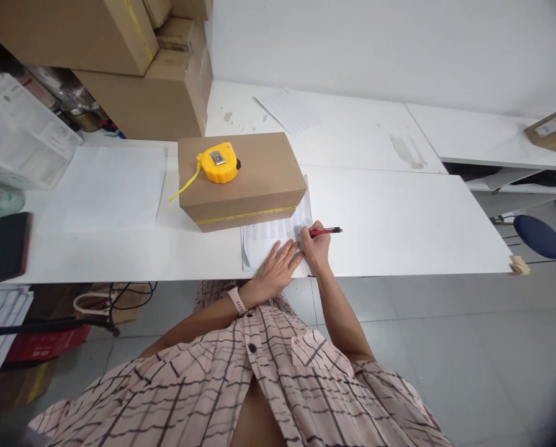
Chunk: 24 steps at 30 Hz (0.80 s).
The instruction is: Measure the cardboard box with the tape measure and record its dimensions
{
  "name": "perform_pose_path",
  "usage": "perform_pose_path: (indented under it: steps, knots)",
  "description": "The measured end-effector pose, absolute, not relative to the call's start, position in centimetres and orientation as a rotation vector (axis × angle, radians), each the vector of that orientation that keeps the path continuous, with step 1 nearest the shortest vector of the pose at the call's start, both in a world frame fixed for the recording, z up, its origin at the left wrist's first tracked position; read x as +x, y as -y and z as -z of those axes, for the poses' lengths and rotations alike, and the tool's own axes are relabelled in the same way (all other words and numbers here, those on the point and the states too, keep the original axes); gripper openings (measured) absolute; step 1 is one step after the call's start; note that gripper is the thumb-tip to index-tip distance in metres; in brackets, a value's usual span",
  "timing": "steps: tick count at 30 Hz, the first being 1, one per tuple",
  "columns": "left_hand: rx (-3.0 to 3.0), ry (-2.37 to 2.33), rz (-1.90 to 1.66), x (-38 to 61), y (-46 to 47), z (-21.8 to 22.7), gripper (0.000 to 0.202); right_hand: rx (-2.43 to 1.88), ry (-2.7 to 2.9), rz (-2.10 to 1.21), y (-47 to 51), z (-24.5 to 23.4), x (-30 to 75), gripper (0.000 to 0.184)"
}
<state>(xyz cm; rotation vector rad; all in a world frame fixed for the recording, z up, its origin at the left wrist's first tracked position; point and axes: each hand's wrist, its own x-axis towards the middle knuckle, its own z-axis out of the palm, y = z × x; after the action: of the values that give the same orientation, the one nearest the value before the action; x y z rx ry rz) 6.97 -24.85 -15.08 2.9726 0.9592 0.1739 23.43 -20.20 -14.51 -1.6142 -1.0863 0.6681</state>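
Observation:
My right hand (316,249) is closed around a red and black pen (327,231), held over a printed sheet of paper (264,239) near the table's front edge. Fingers stretched out, my left hand (277,268) lies flat on the same sheet, just left of the pen hand. Behind my hands, a closed brown cardboard box (254,177) covers part of the sheet. On top of the box rests a yellow tape measure (219,163), a short end of its yellow strap or tape hanging out to the left. The pen's tip is hidden by my fingers.
Cardboard boxes (147,99) are stacked at the back left of the white table (399,230). White paper (115,186) and a dark phone or tablet (5,248) lie on the left. Another sheet (287,110) is near the wall. A blue stool (538,237) stands at the far right.

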Motion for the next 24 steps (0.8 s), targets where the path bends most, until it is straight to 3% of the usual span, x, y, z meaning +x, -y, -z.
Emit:
perform_pose_path:
  steps: [24]
  knots:
    - [2.981, -0.963, -0.217, 6.98, 24.86, 15.58, 0.069, -1.623, 1.097, -0.657, 20.17, 14.43, 23.43, 0.025]
